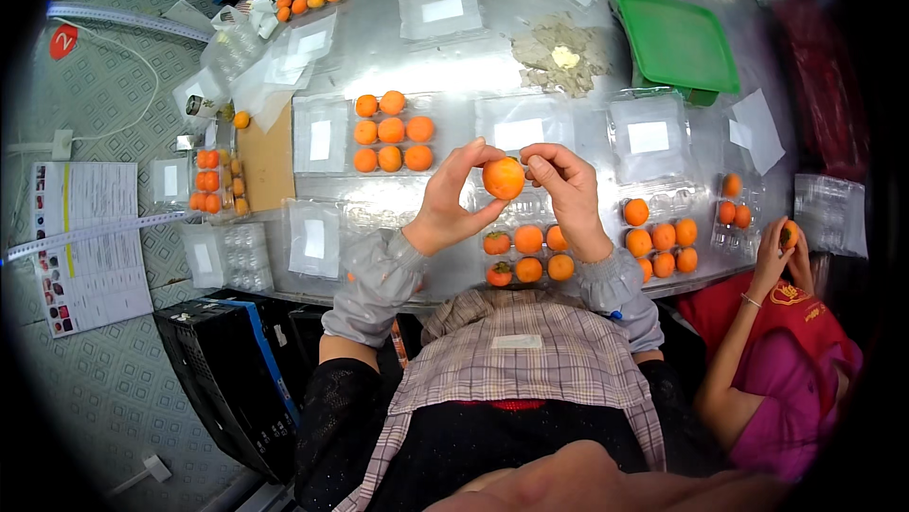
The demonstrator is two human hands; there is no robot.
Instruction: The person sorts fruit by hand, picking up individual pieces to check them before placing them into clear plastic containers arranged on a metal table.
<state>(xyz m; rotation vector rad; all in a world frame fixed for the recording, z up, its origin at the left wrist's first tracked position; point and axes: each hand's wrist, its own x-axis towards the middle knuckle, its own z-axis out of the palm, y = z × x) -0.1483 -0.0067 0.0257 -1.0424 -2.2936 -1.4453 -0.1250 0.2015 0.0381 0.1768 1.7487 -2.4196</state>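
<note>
My left hand (458, 192) holds an orange persimmon (503, 178) between thumb and fingers above the metal table. Close to the fruit's right side is my right hand (568, 192), its thumb and index finger nearly together; whether they touch the fruit or pinch something small, I cannot tell. Below my hands, persimmons (528, 239) fill part of a clear plastic tray, partly hidden by my right hand. Another clear tray of persimmons (663, 236) lies to the right. Left of my hands, several persimmons (390, 130) sit in rows beside an open lid.
A green plastic tub (675, 40) stands at the back right, near a pile of peelings or scraps (561, 58). Clear clamshell packs (440, 9) lie around the metal table (426, 75). At right, a co-worker's hands (774, 256) hold a persimmon. Black crates (220, 370) stand lower left.
</note>
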